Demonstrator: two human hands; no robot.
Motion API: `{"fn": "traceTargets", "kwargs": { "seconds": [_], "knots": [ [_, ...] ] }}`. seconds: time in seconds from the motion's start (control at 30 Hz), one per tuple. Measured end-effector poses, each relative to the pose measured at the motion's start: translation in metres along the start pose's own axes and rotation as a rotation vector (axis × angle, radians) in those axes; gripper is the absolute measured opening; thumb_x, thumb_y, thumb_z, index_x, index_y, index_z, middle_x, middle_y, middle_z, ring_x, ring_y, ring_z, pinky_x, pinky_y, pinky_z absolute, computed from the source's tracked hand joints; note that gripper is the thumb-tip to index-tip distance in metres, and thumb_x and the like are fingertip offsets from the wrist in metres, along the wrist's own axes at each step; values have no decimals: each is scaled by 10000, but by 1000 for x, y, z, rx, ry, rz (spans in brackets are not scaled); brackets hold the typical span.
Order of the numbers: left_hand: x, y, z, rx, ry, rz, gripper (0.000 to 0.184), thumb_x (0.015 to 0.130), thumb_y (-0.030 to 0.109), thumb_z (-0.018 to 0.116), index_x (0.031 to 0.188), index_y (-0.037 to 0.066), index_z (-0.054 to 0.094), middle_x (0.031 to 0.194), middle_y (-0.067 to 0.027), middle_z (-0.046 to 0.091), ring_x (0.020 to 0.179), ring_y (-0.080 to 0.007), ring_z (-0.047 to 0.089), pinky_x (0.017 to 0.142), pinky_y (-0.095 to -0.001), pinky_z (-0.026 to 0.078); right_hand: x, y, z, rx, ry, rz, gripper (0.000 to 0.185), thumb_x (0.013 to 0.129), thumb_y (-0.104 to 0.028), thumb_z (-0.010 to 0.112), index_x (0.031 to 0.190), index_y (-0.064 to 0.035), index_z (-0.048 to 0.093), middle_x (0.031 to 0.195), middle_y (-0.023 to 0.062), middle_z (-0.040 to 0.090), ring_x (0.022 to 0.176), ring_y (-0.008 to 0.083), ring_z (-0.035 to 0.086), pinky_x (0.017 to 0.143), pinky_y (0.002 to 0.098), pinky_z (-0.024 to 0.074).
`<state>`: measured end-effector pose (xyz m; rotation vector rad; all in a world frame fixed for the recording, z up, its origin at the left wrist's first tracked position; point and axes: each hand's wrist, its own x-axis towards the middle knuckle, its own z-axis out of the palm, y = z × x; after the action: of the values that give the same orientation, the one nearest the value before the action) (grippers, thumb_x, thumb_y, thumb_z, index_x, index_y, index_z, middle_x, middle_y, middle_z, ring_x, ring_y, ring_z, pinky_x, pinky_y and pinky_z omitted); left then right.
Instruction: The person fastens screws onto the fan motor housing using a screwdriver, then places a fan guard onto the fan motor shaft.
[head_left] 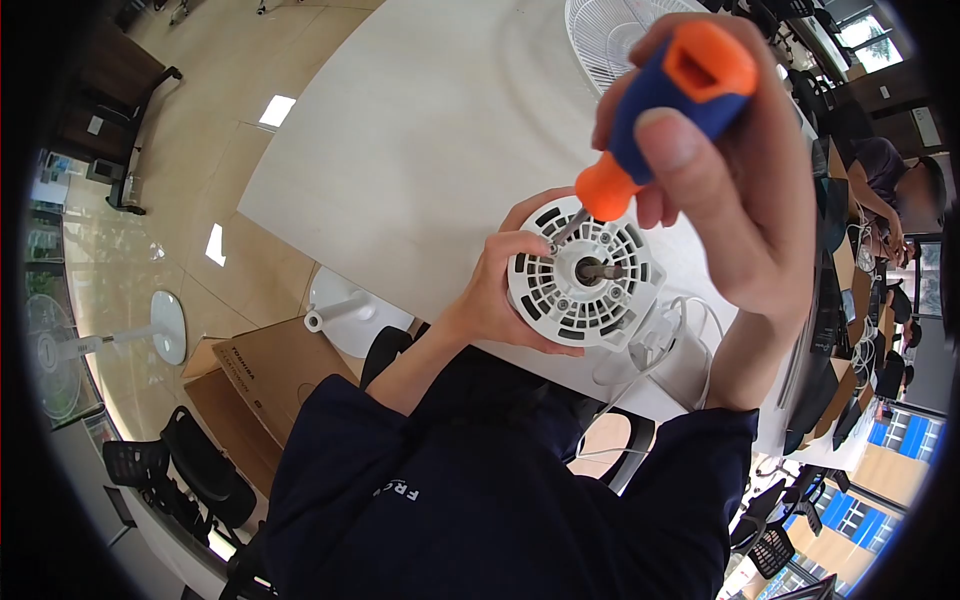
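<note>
My right hand (720, 190) is closed around the blue and orange handle of a screwdriver (650, 125), held tilted. The thin shaft of the screwdriver runs down to a screw spot near the upper left of a white fan motor housing (560, 318). Wrapped round the left side of this round, slotted housing is my left hand (492, 285), its index finger beside the screwdriver's tip. A metal shaft (600, 271) sticks out of the housing's centre. Whether the tip sits in a screw head is too small to tell.
A white fan grille (605, 40) lies at the table's far side. White cable (685, 320) trails at the housing's lower right. A white stand base (345, 310) and a cardboard box (250, 385) are beside the table (370, 130). Another person (890, 190) sits at the right.
</note>
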<state>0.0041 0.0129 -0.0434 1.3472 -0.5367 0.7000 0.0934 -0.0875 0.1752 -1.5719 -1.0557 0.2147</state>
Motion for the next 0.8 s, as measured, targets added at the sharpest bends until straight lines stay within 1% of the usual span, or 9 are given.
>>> {"fn": "traceTargets", "kwargs": {
  "seconds": [0.03,0.27,0.33,0.5,0.57,0.63,0.67,0.73,0.8],
  "knots": [
    [-1,0,-1,26,-40,11,1112,530,282,1052,1329,155,289,1487,-304,309,1344,-384,468,1084,-486,469,1,1,0,22,-19,8,493,996,-376,620,1277,13,508,896,166,682,589,91,598,514,196,444],
    [2,2,2,27,-20,-7,1122,523,259,1055,1320,164,271,1435,-268,349,1308,-359,488,1058,-472,485,6,5,-3,94,-75,37,501,983,-386,641,1263,10,513,885,155,678,592,83,588,519,192,437],
    [-3,0,6,-70,58,-50,1023,538,272,1041,1302,190,365,1512,-325,345,1390,-445,451,1102,-520,474,6,5,-4,98,-83,37,504,980,-389,648,1259,9,514,882,151,677,593,81,585,521,191,436],
    [-1,1,6,-98,55,-59,1017,539,258,1038,1305,200,372,1514,-323,346,1393,-450,450,1105,-525,473,3,5,-3,137,-103,49,509,972,-395,660,1251,7,517,875,145,675,594,77,579,524,188,432],
    [-3,1,6,-115,57,-59,1014,538,252,1038,1304,205,374,1514,-323,348,1393,-451,450,1103,-526,475,-2,8,0,-118,-45,-69,536,947,-414,689,1236,6,523,856,135,670,588,63,560,528,183,425],
    [-9,0,5,-171,33,-175,1004,535,241,1037,1293,210,379,1511,-321,355,1393,-452,452,1098,-526,480,-3,4,3,-104,-24,-67,549,942,-427,692,1234,5,523,851,135,670,590,63,562,530,181,427],
    [-8,0,5,-172,33,-175,1004,535,241,1037,1293,210,379,1511,-321,355,1393,-452,452,1098,-526,480,-3,2,4,-89,-1,-66,561,936,-440,695,1233,5,524,846,135,670,591,62,564,533,179,428],
    [-1,1,6,-88,49,-59,997,535,242,1037,1285,207,380,1510,-319,359,1390,-452,455,1095,-530,481,-4,-1,0,-109,19,-57,566,936,-444,695,1233,7,524,844,137,668,593,64,563,534,179,427],
    [0,2,7,-88,58,-57,995,535,246,1037,1283,205,381,1509,-318,359,1389,-452,456,1094,-530,481,-5,-2,-1,-132,51,-44,577,936,-450,692,1237,13,521,844,137,663,600,70,560,532,181,421]
  ]
}}
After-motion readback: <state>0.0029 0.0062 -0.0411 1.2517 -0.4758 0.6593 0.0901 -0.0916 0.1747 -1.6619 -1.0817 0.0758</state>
